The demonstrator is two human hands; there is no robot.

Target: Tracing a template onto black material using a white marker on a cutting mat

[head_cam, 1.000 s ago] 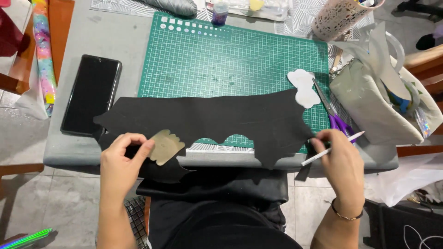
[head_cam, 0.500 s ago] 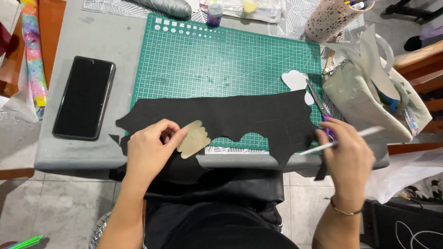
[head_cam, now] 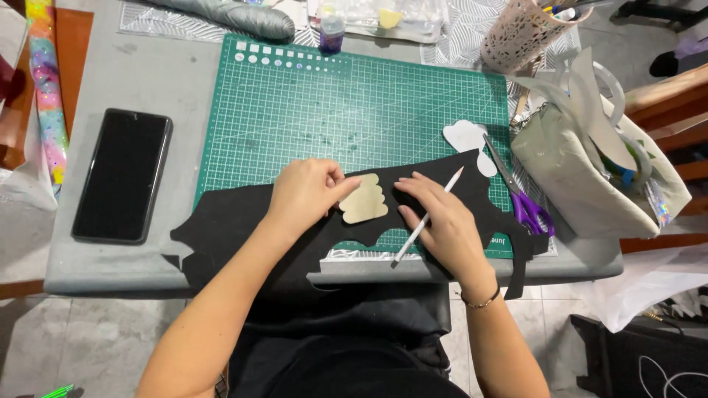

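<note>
A black sheet of fabric (head_cam: 243, 221) lies across the front of a green cutting mat (head_cam: 354, 110), hanging over the table edge. A small tan cardboard template (head_cam: 363, 200) with a scalloped edge rests on it. My left hand (head_cam: 302, 190) presses its fingertips on the template's left side. My right hand (head_cam: 435, 217) lies just right of the template with a white pencil (head_cam: 426, 217) held between the fingers, tip pointing up and away.
A black phone (head_cam: 122, 175) lies at the left. Purple-handled scissors (head_cam: 520, 195) and white cut-out shapes (head_cam: 464, 136) sit at the mat's right edge. A grey bag (head_cam: 590, 184) and a pink patterned cup (head_cam: 523, 33) stand at the right. A glue bottle (head_cam: 332, 33) is at the back.
My left hand carried the tan template up from the table edge onto the black sheet. My right hand moved left with the pencil to sit beside it.
</note>
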